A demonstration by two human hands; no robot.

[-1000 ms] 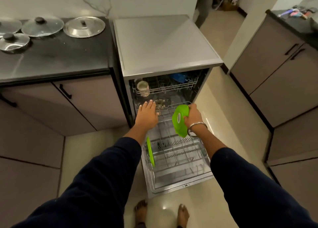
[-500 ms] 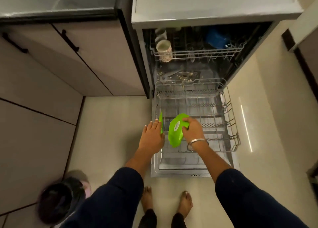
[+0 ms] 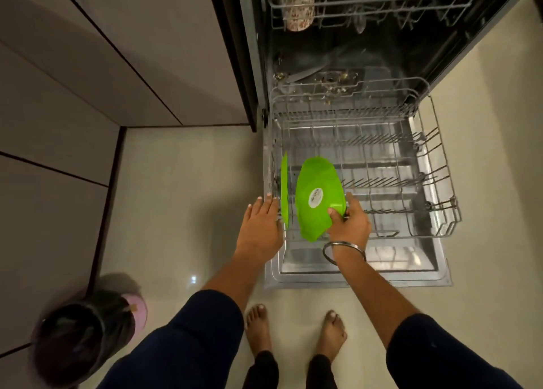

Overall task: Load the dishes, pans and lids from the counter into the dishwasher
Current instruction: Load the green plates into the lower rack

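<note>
Head view, centre of frame: right hand (image 3: 349,227) gripping the lower right edge of a green plate (image 3: 318,197), tilted on edge over the pulled-out lower rack (image 3: 440,212). Left hand (image 3: 260,227) flat, fingers straight, touching the rack's left rim just beside a second green plate (image 3: 284,189) standing upright.

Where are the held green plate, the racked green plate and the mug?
held green plate (image 3: 317,200), head view, on its underside by the sticker
racked green plate (image 3: 284,192), head view, on its edge
mug (image 3: 297,5), head view, on its side

Green plate (image 3: 316,209) tilted on edge over lower rack (image 3: 411,165); second green plate (image 3: 284,189) upright at left.
</note>
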